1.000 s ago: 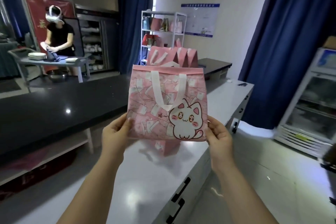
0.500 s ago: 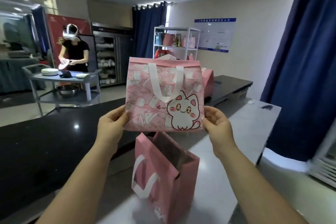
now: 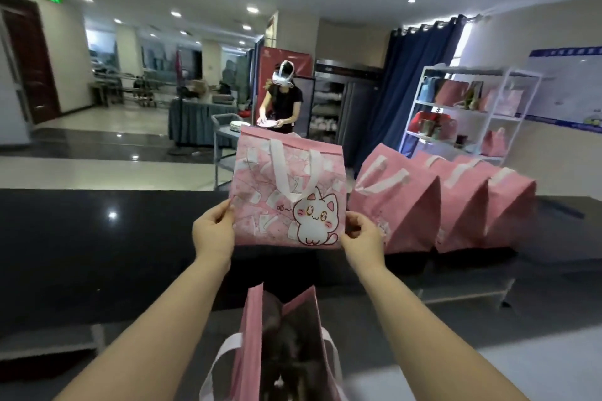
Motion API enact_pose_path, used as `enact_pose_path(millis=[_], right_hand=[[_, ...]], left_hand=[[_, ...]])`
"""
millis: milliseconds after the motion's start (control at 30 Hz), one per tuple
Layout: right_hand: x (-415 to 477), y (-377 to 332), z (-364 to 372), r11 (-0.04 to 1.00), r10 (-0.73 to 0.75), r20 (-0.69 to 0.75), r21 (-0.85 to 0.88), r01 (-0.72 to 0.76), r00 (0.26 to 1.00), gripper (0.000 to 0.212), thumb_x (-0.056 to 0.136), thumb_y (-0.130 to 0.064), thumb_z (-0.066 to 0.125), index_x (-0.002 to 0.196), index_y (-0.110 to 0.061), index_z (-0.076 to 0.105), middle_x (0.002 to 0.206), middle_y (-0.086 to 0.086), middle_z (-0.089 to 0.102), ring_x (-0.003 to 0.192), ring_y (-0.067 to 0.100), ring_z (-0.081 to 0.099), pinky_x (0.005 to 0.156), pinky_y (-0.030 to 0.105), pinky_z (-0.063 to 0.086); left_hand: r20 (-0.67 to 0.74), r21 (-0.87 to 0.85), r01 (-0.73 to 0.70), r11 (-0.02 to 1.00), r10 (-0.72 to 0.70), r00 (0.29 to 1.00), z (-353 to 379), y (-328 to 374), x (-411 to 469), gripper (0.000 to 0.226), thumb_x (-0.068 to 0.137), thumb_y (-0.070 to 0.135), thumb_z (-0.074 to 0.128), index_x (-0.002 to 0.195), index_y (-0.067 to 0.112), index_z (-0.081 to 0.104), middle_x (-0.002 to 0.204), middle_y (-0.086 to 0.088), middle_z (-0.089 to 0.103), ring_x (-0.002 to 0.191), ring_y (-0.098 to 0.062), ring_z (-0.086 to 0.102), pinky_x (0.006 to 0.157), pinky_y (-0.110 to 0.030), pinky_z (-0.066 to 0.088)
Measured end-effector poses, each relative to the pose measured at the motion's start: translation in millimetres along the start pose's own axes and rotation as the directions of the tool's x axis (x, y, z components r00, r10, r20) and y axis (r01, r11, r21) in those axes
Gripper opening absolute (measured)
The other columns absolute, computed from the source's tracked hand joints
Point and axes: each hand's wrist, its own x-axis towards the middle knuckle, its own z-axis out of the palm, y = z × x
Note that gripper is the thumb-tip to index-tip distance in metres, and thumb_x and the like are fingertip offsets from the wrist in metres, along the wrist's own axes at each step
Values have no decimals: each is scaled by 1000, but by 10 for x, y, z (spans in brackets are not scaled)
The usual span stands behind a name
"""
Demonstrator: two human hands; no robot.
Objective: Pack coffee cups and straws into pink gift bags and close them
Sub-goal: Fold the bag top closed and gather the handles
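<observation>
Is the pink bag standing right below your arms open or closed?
Open: the near bag has its top edges spread apart, showing its dark inside.

5 pink gift bags (image 3: 288, 192): 1 held, 1 open below, 3 on the black counter (image 3: 97, 238). 2 hands (image 3: 213, 233).

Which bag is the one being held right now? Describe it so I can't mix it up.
Above the black counter, left of the row of closed pink bags, the left hand and right hand pinch a held bag by its lower corners. Only it faces the camera, showing a white cat.
</observation>
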Motion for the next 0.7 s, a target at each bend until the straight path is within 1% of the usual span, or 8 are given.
enact_pose_path(millis=[67,167,233,333,433,533,600,700], right_hand=[[222,58,36,995,-16,38,-95,20,999,43,81,-10,68,121,-21,58,118,5,58,107,20,57,93,39,51],[328,151,147,993,46,137,105,-61,989,45,82,-8,64,120,-30,51,123,1,54,100,11,57,84,28,51],[346,254,222,953,104,260,250,-171,960,39,90,-15,61,121,-36,52,127,-5,54,109,10,55,94,33,50],[390,412,239,869,168,330,396,-298,929,43,97,-24,56,139,-28,47,137,-4,51,126,15,49,110,41,40],[402,538,205,830,232,254,451,-327,939,49,98,-31,54,144,-24,41,142,0,49,126,15,48,109,37,37],[320,578,174,863,220,124,438,-252,968,53,93,-40,59,141,-26,42,144,1,45,127,14,44,105,33,37],[247,556,183,900,167,62,397,-178,984,50,87,-44,66,132,-31,48,140,-1,45,127,15,44,106,36,37],[158,477,254,970,65,16,235,-67,998,55,77,-46,76,124,-32,51,129,-3,45,121,14,43,103,36,39]], left_hand=[[-25,64,-42,997,43,999,196,-77,-41,27,94,24,64,119,16,68,114,2,70,107,-13,64,99,-37,51],[38,198,-79,977,73,997,509,-241,-180,30,93,21,63,123,14,66,118,3,68,110,-10,61,102,-34,47],[139,265,-76,961,40,989,718,-369,-277,32,91,18,65,123,12,65,118,1,68,110,-11,61,101,-35,48],[315,370,-48,928,-76,946,970,-548,-373,37,86,10,71,122,6,65,113,-5,70,103,-16,66,96,-40,52],[463,490,-157,858,-104,880,1015,-650,-355,32,84,6,72,116,11,69,104,2,72,95,-8,66,93,-25,52],[321,461,-227,858,77,944,878,-595,-202,28,81,7,73,104,24,70,99,11,68,95,-7,65,77,-8,47],[194,471,-224,853,148,970,782,-527,-45,35,79,11,76,105,29,62,107,8,61,96,-5,59,77,-11,43],[257,471,-191,861,73,964,778,-429,140,61,77,13,79,129,25,50,118,7,53,107,-9,51,92,-27,45]])
